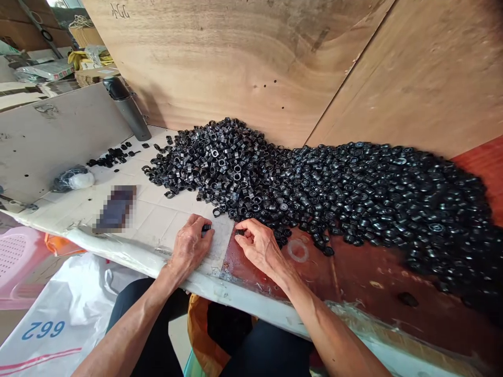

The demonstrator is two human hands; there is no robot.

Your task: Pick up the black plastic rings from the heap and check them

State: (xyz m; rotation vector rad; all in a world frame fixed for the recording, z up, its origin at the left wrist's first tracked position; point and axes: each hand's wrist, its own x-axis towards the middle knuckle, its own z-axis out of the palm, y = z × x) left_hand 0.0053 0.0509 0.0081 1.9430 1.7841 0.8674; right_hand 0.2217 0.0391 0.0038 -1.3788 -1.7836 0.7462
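My left hand (191, 244) rests near the table's front edge, fingers curled around a small black plastic ring (206, 228). Just to its right, my right hand (257, 245) pinches another small black piece (240, 232) between thumb and fingers. Both hands lie in front of a big heap of small black plastic rings (220, 159), which runs into a second heap of black caps (393, 193) spreading to the right.
A white table top (157, 220) meets a red-brown board (353, 267). Plywood walls (243, 57) stand behind. A dark bottle (128, 107), loose black parts (112, 156), a bag bundle (74, 179) and a blurred dark flat object (116, 209) lie left. A white sack (51, 324) sits below.
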